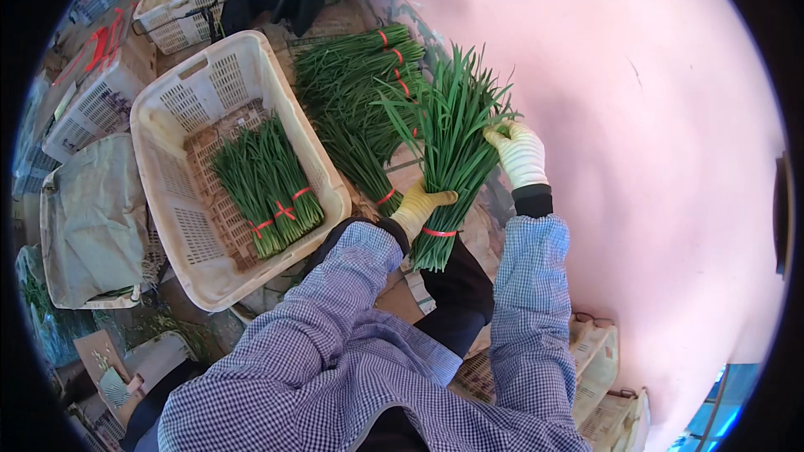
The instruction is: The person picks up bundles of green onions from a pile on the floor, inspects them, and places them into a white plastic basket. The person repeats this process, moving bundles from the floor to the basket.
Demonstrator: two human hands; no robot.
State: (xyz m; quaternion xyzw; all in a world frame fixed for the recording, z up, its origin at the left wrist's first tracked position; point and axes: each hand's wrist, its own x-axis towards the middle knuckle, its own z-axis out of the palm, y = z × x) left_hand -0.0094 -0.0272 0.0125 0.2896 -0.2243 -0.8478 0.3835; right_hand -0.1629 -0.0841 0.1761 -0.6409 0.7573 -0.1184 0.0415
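A bunch of garlic chives (456,146) stands nearly upright before me, tied low with a red band (439,233). My left hand (419,205), in a yellowish glove, is closed round its lower part just above the band. Up at the leaf tips on the right side, my right hand (517,151) in a pale glove is closed, its fingertips pinched at some leaf ends. Exactly what lies between those fingertips is too small to make out. Beside my left hand lie more banded chive bunches (356,79) in a pile.
To the left stands a large white plastic crate (155,192) holding several tied bunches. Other crates (105,105) line the far left, one covered with a grey cloth (96,218). A pale wall (662,159) rises close on my right, with more crates (599,368) at its foot.
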